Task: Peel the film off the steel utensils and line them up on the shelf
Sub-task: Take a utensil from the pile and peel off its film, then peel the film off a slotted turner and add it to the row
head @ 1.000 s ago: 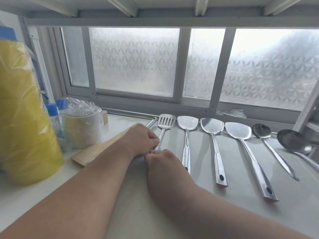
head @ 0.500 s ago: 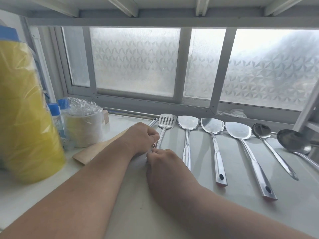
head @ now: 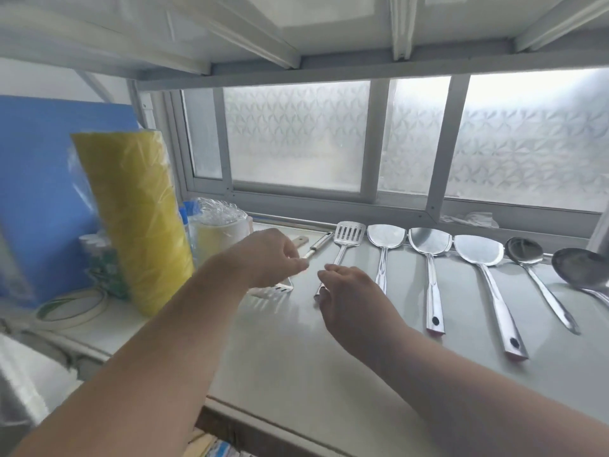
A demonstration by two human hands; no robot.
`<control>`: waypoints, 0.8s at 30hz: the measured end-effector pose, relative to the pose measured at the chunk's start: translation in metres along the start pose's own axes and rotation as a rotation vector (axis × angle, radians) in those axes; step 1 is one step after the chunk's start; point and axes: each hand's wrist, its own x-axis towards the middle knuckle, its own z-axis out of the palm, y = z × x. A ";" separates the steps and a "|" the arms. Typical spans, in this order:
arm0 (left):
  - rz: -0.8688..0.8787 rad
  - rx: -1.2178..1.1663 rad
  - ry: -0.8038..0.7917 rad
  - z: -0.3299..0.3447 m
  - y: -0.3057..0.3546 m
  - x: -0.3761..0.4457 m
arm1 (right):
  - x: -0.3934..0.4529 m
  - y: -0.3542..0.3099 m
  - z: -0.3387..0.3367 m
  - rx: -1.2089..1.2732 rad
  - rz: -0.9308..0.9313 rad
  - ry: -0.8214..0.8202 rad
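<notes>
The slotted turner (head: 348, 233) lies on the shelf (head: 362, 351), leftmost in the row of steel utensils under the window (head: 329, 136); left hand (head: 267, 258) hovers left of its handle, right hand (head: 349, 291) over the handle's end; both grips loosely curled, grasping nothing visible.

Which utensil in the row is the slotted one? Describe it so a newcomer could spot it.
Start at the frosted window behind the shelf, then drop to the row of steel utensils lying heads toward the glass. The slotted turner is the leftmost in that row, just above the right hand. Its flat squarish head has slots; its neighbours have solid heads.
</notes>
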 end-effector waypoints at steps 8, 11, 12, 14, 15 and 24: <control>-0.071 0.486 -0.110 0.010 -0.030 -0.061 | -0.004 -0.004 -0.003 0.010 0.003 -0.011; -0.066 0.692 -0.016 0.013 -0.018 -0.072 | -0.006 -0.006 -0.009 -0.001 0.013 -0.025; -0.062 0.762 0.015 0.013 -0.015 -0.075 | -0.006 -0.005 -0.010 -0.008 0.023 -0.028; -0.057 0.828 0.072 0.011 -0.012 -0.077 | -0.007 -0.002 -0.013 0.007 0.058 -0.032; -0.058 0.798 0.119 0.008 -0.012 -0.077 | -0.007 0.000 -0.013 0.014 0.073 -0.031; -0.045 -0.863 0.385 -0.044 0.013 -0.099 | 0.000 0.027 -0.024 0.012 0.188 0.127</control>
